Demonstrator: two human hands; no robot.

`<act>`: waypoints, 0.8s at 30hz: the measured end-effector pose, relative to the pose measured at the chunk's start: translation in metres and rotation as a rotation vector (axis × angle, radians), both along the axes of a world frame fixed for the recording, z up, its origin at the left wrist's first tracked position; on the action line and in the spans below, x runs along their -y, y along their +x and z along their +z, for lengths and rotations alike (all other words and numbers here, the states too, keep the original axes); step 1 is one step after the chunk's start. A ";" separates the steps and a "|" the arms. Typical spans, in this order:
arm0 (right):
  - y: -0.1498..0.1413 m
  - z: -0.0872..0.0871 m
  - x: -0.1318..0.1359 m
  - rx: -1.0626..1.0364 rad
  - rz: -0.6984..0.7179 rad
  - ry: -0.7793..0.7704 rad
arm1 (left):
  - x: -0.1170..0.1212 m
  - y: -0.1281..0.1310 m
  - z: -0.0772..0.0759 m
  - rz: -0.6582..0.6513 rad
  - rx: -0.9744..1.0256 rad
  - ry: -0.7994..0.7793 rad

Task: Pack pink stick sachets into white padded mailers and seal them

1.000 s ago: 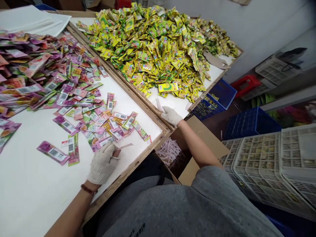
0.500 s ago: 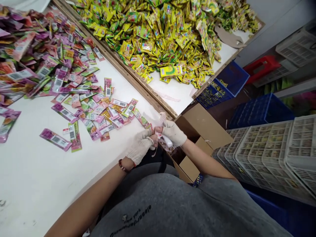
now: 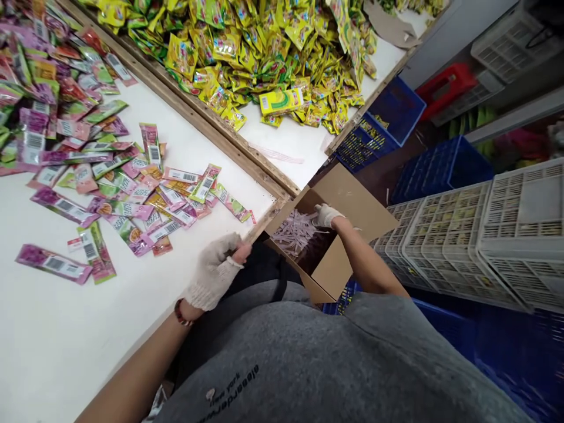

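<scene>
My left hand (image 3: 215,271), in a knitted white glove with bare fingertips, is at the front edge of the white table (image 3: 132,329). Its fingers are curled in against the thumb; whatever they hold, if anything, is hidden. Several purple, pink and green sachets (image 3: 170,229) with barcodes lie beyond it. My right hand (image 3: 326,215), gloved too, reaches into an open cardboard box (image 3: 337,273) beside the table corner. Its fingers look somewhat apart, just above a heap of pale pink paper strips (image 3: 296,232), with nothing clear between them.
A wooden rail (image 3: 194,111) separates this table from one heaped with yellow packets (image 3: 282,100). Thin strips (image 3: 275,154) lie near that table's front corner. Blue crates (image 3: 399,108) and stacked white crates (image 3: 453,235) stand to the right. A red stool (image 3: 447,85) is behind.
My hands met at the table corner half a second ago, with pale strips in the right. They have since parted: left hand back over the table edge, right hand down into the box.
</scene>
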State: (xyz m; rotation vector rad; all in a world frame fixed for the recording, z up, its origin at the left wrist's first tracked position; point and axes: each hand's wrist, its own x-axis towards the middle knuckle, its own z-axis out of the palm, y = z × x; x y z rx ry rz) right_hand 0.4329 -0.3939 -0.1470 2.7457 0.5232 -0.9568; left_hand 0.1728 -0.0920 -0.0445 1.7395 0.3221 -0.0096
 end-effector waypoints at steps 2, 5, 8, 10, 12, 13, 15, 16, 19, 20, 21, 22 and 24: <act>0.024 0.024 -0.007 0.139 -0.036 0.035 | -0.014 -0.003 -0.005 0.089 -0.057 0.074; 0.064 0.062 -0.030 0.492 -0.074 0.280 | -0.027 -0.001 -0.017 0.194 -0.190 0.042; 0.099 0.084 -0.066 0.702 -0.106 0.410 | -0.027 0.003 -0.026 0.223 -0.206 0.002; 0.118 0.088 -0.089 0.688 -0.185 0.347 | -0.024 0.003 -0.027 0.214 -0.181 0.002; 0.131 0.087 -0.105 0.645 -0.257 0.301 | -0.021 0.001 -0.026 0.186 -0.163 0.000; 0.135 0.086 -0.109 0.633 -0.272 0.304 | -0.020 0.000 -0.025 0.171 -0.156 0.001; 0.136 0.083 -0.108 0.639 -0.252 0.337 | -0.020 -0.002 -0.023 0.150 -0.146 0.013; 0.132 0.081 -0.104 0.645 -0.233 0.347 | -0.020 -0.002 -0.022 0.140 -0.143 0.021; 0.111 0.072 -0.094 0.593 -0.150 0.413 | -0.022 -0.002 -0.021 0.107 -0.139 0.050; 0.102 0.068 -0.093 0.554 -0.120 0.477 | -0.023 -0.002 -0.022 0.094 -0.139 0.057; 0.093 0.063 -0.095 0.510 -0.087 0.563 | -0.024 -0.002 -0.023 0.084 -0.137 0.061; 0.085 0.059 -0.098 0.464 -0.043 0.656 | -0.024 -0.002 -0.024 0.079 -0.133 0.066; 0.074 0.051 -0.112 0.397 0.055 0.803 | -0.026 -0.003 -0.025 0.073 -0.128 0.074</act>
